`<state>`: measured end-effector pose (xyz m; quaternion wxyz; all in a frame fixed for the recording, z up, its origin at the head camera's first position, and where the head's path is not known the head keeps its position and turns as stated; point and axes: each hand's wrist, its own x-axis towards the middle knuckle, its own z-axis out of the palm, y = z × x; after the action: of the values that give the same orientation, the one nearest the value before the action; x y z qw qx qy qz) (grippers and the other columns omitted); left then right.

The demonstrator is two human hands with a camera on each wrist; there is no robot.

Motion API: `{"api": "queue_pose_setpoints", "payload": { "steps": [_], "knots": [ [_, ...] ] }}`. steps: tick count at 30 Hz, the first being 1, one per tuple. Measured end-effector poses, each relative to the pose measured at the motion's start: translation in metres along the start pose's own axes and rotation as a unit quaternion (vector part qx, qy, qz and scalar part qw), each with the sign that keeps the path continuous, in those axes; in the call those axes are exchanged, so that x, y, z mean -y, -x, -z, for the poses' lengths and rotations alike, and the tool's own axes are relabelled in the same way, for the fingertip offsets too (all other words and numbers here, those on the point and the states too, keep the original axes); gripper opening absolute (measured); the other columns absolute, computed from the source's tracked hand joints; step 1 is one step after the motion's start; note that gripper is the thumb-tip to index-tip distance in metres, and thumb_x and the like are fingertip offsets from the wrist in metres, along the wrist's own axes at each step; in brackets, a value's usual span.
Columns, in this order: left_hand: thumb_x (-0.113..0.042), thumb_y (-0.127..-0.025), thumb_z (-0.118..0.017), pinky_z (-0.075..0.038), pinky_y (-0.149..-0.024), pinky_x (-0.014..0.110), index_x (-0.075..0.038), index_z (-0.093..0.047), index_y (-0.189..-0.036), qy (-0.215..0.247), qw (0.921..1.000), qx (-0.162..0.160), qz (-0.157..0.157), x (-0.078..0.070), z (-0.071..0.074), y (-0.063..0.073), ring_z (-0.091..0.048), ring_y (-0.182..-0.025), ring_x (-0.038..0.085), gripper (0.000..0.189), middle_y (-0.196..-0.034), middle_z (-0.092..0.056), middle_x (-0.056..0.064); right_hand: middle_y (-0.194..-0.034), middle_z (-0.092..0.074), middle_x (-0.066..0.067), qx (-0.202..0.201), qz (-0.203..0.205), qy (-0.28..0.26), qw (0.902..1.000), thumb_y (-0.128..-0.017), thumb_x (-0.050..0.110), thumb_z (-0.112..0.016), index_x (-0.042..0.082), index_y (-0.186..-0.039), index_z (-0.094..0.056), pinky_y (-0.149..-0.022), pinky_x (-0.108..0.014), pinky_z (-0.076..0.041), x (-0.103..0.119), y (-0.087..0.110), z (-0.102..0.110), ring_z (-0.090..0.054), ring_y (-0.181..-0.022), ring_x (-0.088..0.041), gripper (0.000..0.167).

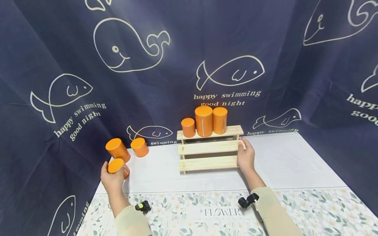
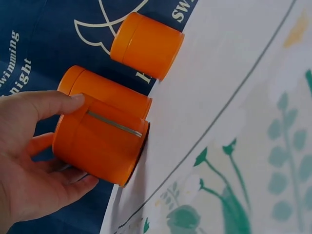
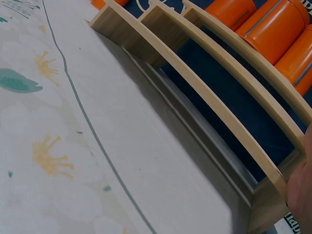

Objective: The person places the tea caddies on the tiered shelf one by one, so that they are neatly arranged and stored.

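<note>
A person's left hand (image 1: 111,181) is at the left side of the tabletop (image 1: 156,178), its grip curled around an orange can (image 1: 116,165). The thumb lies on one side of this can and the fingers wrap the other, while a metallic-looking strip runs along its wall in the left wrist view. Whether its base touches the tabletop is hard to tell. Just beyond it stands a second can (image 1: 118,150), and a shorter can (image 1: 140,147) sits to the right of that one, near the curtain (image 1: 177,65).

The right hand (image 1: 245,158) holds the right end of a wooden rack (image 1: 206,163) with three steps, its grip closed around the edge by the middle and lowest steps. The rack stands on the far part of the tabletop, right of the left hand's cans. Its top step carries three more orange cans: a small can (image 1: 188,127) on the left, the largest can (image 1: 204,121) in the middle and a narrower can (image 1: 220,120) on the right.

The near part of the tabletop has a floral pattern with the word FLOWER. The dark blue curtain behind shows whales, fish and lettering. Both arms wear pale sleeves (image 1: 276,213).
</note>
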<state>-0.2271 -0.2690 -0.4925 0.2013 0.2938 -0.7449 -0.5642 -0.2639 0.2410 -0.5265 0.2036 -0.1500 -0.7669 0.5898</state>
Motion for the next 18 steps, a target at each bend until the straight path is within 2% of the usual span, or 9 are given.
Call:
{"api": "queue_pose_setpoints", "payload": {
  "steps": [8,18],
  "knots": [
    [-0.020,-0.096,-0.073,-0.029,-0.132,0.051,-0.018,-0.028,-0.168,0.035,0.9993,-0.010,0.006,-0.007,0.003,0.004,-0.035,-0.158,0.035,0.084,-0.173,-0.033,0.012,-0.166,-0.041,-0.024,0.006,-0.001,0.002,1.0000,-0.114,0.024,-0.038,0.003,-0.162,-0.038,-0.132,-0.053,-0.027,0.001,0.000,0.000,-0.033,-0.160,-0.039,0.052],
    [-0.029,-0.096,-0.075,-0.035,-0.130,0.046,-0.017,-0.037,-0.164,0.065,0.9973,-0.030,-0.011,-0.016,0.003,0.007,-0.042,-0.153,0.033,0.079,-0.168,-0.040,0.012,-0.168,-0.039,-0.022,0.017,-0.005,0.008,0.9998,-0.115,0.027,-0.036,0.005,-0.163,-0.035,-0.132,-0.052,-0.028,0.001,0.002,0.001,-0.032,-0.160,-0.038,0.053]
  ]
}}
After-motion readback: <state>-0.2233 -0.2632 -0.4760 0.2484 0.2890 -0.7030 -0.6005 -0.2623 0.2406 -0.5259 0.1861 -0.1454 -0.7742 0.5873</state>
